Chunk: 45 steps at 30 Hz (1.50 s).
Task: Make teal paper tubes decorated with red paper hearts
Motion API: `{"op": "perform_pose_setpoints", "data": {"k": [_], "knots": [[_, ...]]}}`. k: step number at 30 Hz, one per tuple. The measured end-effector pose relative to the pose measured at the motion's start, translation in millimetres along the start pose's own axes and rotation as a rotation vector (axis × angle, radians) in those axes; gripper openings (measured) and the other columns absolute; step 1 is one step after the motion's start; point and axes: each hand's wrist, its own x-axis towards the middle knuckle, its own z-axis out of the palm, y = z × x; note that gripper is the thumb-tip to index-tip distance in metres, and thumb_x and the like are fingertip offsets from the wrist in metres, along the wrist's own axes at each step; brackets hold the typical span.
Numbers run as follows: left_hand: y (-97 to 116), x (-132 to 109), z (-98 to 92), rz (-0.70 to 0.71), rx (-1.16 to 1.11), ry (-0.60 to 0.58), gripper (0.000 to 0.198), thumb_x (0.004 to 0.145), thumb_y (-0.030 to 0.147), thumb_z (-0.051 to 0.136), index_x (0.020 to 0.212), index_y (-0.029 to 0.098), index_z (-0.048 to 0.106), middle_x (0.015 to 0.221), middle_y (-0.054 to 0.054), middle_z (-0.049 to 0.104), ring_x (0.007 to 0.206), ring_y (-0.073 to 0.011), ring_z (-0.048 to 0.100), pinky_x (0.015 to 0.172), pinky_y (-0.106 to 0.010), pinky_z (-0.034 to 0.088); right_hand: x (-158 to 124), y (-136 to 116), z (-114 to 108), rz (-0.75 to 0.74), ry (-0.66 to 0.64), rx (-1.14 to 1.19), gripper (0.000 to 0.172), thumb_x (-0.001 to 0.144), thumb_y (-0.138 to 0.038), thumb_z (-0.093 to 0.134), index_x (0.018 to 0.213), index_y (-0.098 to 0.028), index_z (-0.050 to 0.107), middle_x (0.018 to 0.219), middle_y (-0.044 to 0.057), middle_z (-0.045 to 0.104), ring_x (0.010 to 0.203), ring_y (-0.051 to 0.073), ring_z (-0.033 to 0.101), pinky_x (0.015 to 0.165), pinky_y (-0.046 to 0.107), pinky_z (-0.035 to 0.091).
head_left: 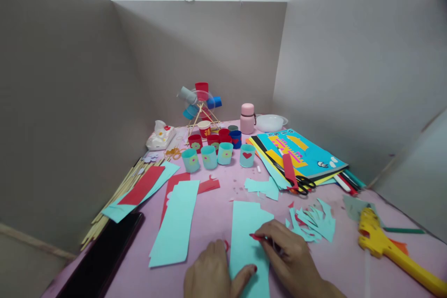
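Note:
A pale turquoise paper strip (244,223) lies on the pink table in front of me. My left hand (212,272) rests at its left edge, thumb across the paper and fingers bent together, a bit of red showing beside the fingertips. With thumb and forefinger, my right hand (288,253) pinches a small red piece (256,237) over the strip. Its exact shape is partly hidden by the fingers. Left of my hands lie more turquoise strips (177,226), over red paper (176,184).
Turquoise scraps (316,221) and a yellow glue gun (387,247) lie to the right. Black scissors (301,185) rest by stacked coloured paper (300,149). Small cups (209,157) stand further back. A dark phone (104,256) and wooden sticks (120,188) are at left.

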Motion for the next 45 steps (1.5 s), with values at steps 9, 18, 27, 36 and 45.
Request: {"op": "perform_pose_setpoints", "data": {"k": [9,18,27,36,45], "knots": [[-6.1,4.5,19.7,0.003,-0.228,0.098,0.010,0.078,0.021,0.048,0.085,0.019,0.054,0.079,-0.009,0.064,0.077,-0.0271,0.062,0.065,-0.036,0.044,-1.0,1.7,-1.2,-0.040,-0.030,0.011,0.020,0.087,-0.009,0.043,0.094,-0.022,0.056,0.080,0.003,0.064,0.071,0.016,0.061,0.060,0.025,0.046],[-26.1,10.4,12.1,0.037,-0.676,0.085,0.018,0.078,0.030,0.045,0.063,0.024,0.038,0.057,0.006,0.043,0.056,-0.0152,0.048,0.054,-0.024,0.037,1.7,-4.7,-7.8,-0.030,0.034,0.052,0.019,0.087,-0.011,0.045,0.093,-0.022,0.059,0.078,0.003,0.064,0.070,0.016,0.061,0.060,0.024,0.047],[-61.4,63.1,-55.6,0.189,-0.608,0.138,0.024,0.082,0.031,0.043,0.074,0.019,0.062,0.066,0.001,0.061,0.065,-0.0171,0.057,0.059,-0.024,0.043,-0.6,-2.8,1.2,0.092,0.160,0.174,0.017,0.089,-0.021,0.046,0.089,-0.024,0.063,0.078,0.003,0.066,0.070,0.017,0.061,0.060,0.025,0.046],[-65.7,74.0,-36.7,0.342,-0.151,0.378,0.033,0.085,0.015,0.040,0.107,0.013,0.064,0.112,-0.016,0.066,0.104,-0.0282,0.059,0.087,-0.043,0.046,6.4,0.7,-4.1,0.109,0.134,0.069,0.016,0.089,-0.024,0.046,0.086,-0.025,0.062,0.074,0.001,0.064,0.066,0.016,0.062,0.058,0.024,0.045],[-76.9,56.9,22.7,0.603,0.157,0.579,0.027,0.079,0.013,0.056,0.104,0.011,0.066,0.105,-0.015,0.072,0.090,-0.0305,0.069,0.069,-0.041,0.058,78.2,-12.9,43.3,-0.229,0.020,-0.464,0.027,0.088,-0.008,0.037,0.085,-0.019,0.062,0.074,0.007,0.064,0.065,0.020,0.060,0.056,0.029,0.043]]}}
